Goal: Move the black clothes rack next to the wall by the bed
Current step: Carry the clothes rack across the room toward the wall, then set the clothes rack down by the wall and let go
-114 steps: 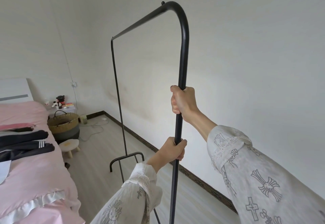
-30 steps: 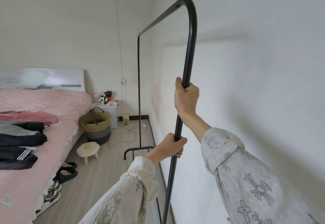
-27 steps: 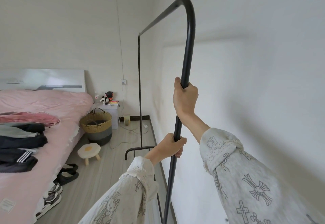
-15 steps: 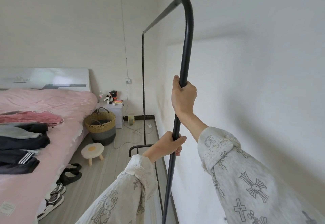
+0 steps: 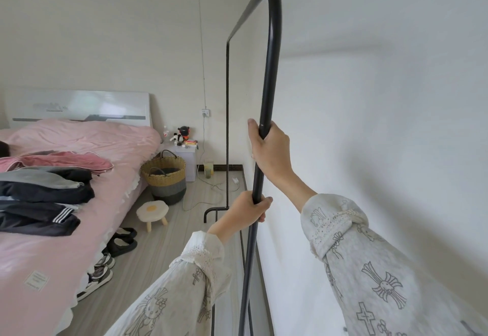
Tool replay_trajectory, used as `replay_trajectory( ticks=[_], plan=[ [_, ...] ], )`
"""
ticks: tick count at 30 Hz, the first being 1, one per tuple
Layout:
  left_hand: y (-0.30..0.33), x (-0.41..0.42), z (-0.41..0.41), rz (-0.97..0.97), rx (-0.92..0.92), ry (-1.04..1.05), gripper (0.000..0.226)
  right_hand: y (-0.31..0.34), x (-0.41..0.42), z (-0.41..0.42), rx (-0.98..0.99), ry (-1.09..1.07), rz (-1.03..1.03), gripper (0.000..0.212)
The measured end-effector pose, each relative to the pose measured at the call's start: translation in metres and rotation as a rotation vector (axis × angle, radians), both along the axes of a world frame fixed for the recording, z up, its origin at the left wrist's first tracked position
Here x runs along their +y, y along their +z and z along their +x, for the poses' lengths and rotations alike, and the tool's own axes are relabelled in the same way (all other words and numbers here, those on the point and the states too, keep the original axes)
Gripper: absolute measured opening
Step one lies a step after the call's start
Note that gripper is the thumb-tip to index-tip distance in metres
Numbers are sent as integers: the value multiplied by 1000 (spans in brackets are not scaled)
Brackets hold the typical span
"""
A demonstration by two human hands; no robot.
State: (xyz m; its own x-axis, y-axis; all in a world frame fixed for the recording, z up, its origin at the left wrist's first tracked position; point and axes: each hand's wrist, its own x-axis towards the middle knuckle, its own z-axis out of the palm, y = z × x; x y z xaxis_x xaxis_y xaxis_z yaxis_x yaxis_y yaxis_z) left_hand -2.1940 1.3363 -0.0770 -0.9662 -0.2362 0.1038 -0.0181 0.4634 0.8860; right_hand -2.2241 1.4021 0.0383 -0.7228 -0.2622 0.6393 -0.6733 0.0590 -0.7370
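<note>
The black clothes rack (image 5: 270, 66) stands upright with nothing hanging on it, running lengthwise close along the white wall (image 5: 369, 137) on the right. Both my hands grip its near upright post. My right hand (image 5: 269, 151) is wrapped around the post at about mid height. Lower down on the same post my left hand (image 5: 247, 210) is closed around it. The far post and its curved foot (image 5: 214, 210) rest on the floor further along the wall. The pink bed (image 5: 79, 177) lies to the left across a strip of floor.
Folded dark clothes (image 5: 39, 198) lie on the bed. On the floor between bed and rack are a woven basket (image 5: 165, 177), a small white stool (image 5: 152, 211), black slippers (image 5: 122, 240) and sneakers (image 5: 99, 275). A white nightstand (image 5: 186, 160) and loose cables (image 5: 219, 185) sit in the far corner.
The rack has swung from standing out at an angle to lying almost parallel with the right wall. My view has turned left toward the bed. Both hands have kept their grip.
</note>
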Motion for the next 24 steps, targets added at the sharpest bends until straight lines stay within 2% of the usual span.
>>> replay_trajectory(
  ticks=[3,5,8,10,12,15,17,19,21,24],
  plan=[
    [-11,-7,14,-78,-39,32,33,-20,3,9,40,-5,185,40],
    [-21,-12,26,-147,-91,8,32,-31,4,17,55,-11,229,45],
    [-37,-16,42,-132,-142,15,24,-45,10,25,30,-8,269,39],
    [-39,-18,50,-147,-186,10,39,-57,18,31,16,-40,363,37],
    [-40,-22,61,-180,-228,-58,47,-72,25,38,29,-112,535,38],
    [-42,-36,85,-234,-302,-157,42,-87,26,52,-19,-242,935,43],
    [-41,-57,103,-288,-363,-202,36,-91,18,62,-115,-264,1203,42],
    [-37,-81,120,-291,-413,-213,32,-93,7,72,-238,-230,1380,42],
    [-35,-114,136,-310,-432,-214,30,-98,-15,83,-341,-192,1422,43],
    [-32,-175,153,-373,-415,-224,29,-103,-61,103,-380,-176,1334,44]
  ],
)
